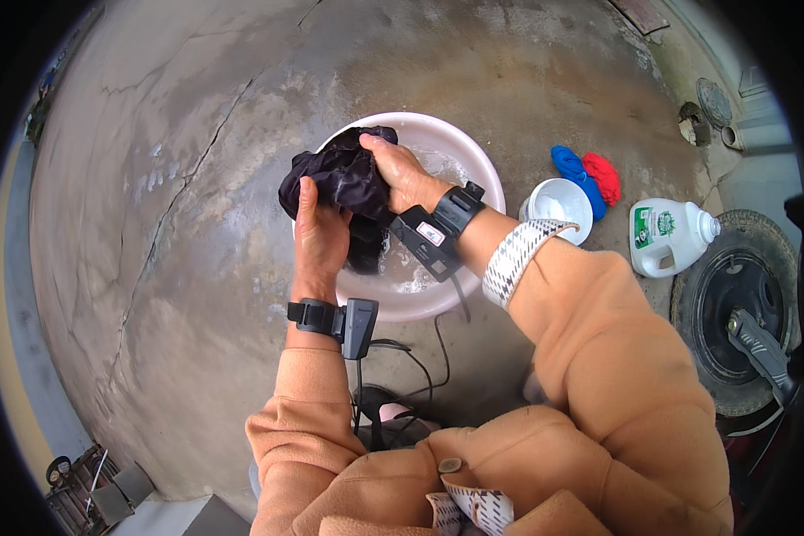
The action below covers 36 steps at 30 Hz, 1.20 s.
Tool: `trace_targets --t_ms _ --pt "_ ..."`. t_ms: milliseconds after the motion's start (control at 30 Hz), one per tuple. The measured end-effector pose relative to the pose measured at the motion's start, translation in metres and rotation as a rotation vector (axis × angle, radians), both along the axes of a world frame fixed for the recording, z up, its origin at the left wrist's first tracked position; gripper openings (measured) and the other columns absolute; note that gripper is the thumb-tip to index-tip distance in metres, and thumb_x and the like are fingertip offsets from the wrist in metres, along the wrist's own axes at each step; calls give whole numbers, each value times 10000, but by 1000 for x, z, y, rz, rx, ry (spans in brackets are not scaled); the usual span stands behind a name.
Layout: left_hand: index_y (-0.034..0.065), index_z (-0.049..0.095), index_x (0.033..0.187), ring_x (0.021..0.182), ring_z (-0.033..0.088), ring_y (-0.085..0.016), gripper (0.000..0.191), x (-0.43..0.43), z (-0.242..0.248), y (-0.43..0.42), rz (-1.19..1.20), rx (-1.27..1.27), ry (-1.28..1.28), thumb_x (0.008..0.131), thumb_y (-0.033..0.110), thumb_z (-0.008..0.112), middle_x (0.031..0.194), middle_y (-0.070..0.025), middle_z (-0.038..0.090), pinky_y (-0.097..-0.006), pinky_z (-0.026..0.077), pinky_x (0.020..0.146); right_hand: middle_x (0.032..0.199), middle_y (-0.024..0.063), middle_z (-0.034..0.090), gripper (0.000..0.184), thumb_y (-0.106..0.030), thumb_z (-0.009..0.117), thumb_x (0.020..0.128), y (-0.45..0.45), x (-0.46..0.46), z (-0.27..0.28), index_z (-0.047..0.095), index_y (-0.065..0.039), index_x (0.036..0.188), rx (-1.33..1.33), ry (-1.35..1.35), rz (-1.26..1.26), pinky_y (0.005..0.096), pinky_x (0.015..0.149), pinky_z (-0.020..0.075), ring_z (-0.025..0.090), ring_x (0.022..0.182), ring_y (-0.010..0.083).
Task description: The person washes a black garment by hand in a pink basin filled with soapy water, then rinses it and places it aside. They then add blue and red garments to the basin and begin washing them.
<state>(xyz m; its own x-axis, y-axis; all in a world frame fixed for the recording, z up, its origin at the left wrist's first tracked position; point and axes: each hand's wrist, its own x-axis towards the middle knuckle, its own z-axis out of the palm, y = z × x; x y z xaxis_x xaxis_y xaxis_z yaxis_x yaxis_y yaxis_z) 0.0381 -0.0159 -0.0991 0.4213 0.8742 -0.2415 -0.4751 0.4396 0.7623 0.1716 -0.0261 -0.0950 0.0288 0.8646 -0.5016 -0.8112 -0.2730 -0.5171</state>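
Note:
A bunched dark wet cloth (338,171) is held up over the left part of a pale pink plastic basin (489,174), with one end hanging down inside it. My left hand (321,231) grips the cloth from the near left side, thumb up. My right hand (398,171) grips it from the right, thumb on top. Cloudy, sudsy water (409,264) lies in the basin. Each of my wrists bears a black strap with a box-shaped device, and black cables run below the basin.
Right of the basin stand a small white bucket (559,201), blue cloth (579,181), red cloth (601,177) and a white detergent jug (670,238). A vehicle wheel (737,315) is at the far right. The concrete floor (194,221) has a long crack.

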Motion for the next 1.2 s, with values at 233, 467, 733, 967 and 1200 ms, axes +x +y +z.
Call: trace_targets --t_ms 233,467,733,967,1200 --pt "41 572 1085 967 605 -260 324 -9 -10 17 -207 -28 -500 910 309 517 1026 -104 625 -378 495 886 1170 181 469 470 -308 664 807 -30 -33 2 479 -133 1203 668 -1385 69 437 1000 377 468 1129 369" --pt "83 433 1298 1232 442 -271 463 6 -14 -3 -124 -166 -346 921 349 472 1314 -112 463 -444 344 1060 1202 179 477 415 -272 661 784 -17 -16 13 551 -125 1156 467 -1284 142 410 954 424 492 1112 351" --pt "73 442 1288 1181 487 -265 438 17 -14 -11 74 -354 -9 972 369 380 1293 -100 499 -452 384 1006 912 197 645 352 -353 590 778 9 12 8 643 -43 934 247 -1109 156 413 786 493 627 873 336" --pt "84 475 1224 1143 521 -241 394 11 -3 -8 8 -371 -88 966 372 402 1159 -100 554 -411 414 999 1063 162 575 344 -152 675 736 -25 -16 7 550 -142 1056 398 -1351 74 391 857 499 587 990 347" --pt "23 441 1272 1156 473 -267 537 0 -52 -18 -86 -426 358 869 310 650 1304 -154 440 -416 388 991 1063 198 583 440 -237 614 840 -18 65 -113 442 -127 1230 -133 -1806 312 456 794 490 594 947 394"
